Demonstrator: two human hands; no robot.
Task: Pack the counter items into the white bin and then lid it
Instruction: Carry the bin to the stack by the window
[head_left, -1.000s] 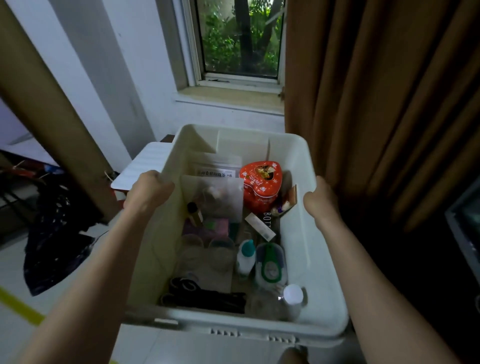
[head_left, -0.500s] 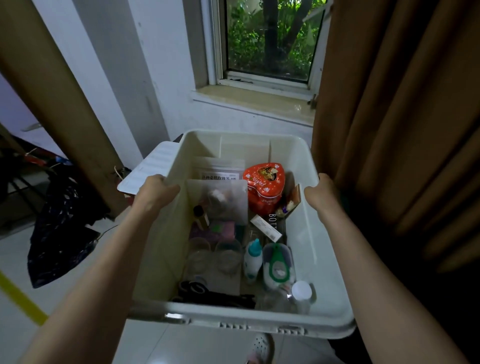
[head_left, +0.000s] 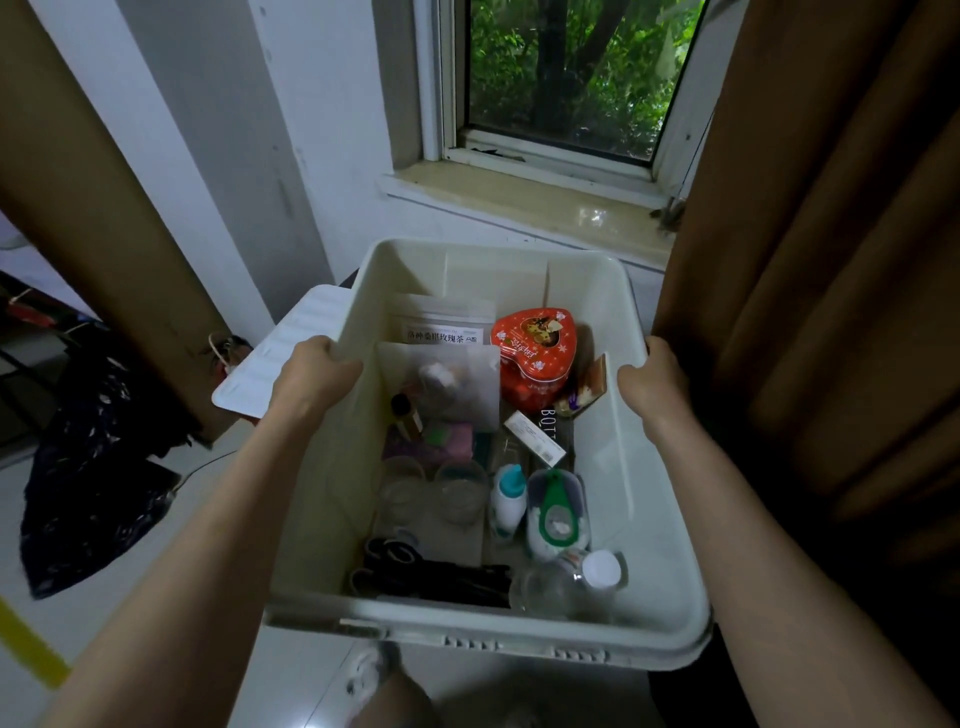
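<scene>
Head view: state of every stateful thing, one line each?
white bin: uncovered, packed, gripped at both side rims.
lid: off, lying behind the left hand.
left hand: grips the left rim.
right hand: grips the right rim.
heart tin: closed, in the bin.
clear bottle: capped, lying on its side.
window: closed.

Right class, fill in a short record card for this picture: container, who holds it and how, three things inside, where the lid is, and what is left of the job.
container: white bin, open on top
left hand: grips the bin's left rim
right hand: grips the right rim
inside: red heart-shaped tin, black scissors, small bottle with teal cap
lid: white lid lies beyond the left hand, outside the bin
backdrop: window, brown curtain
left to do: lid not yet on
</scene>
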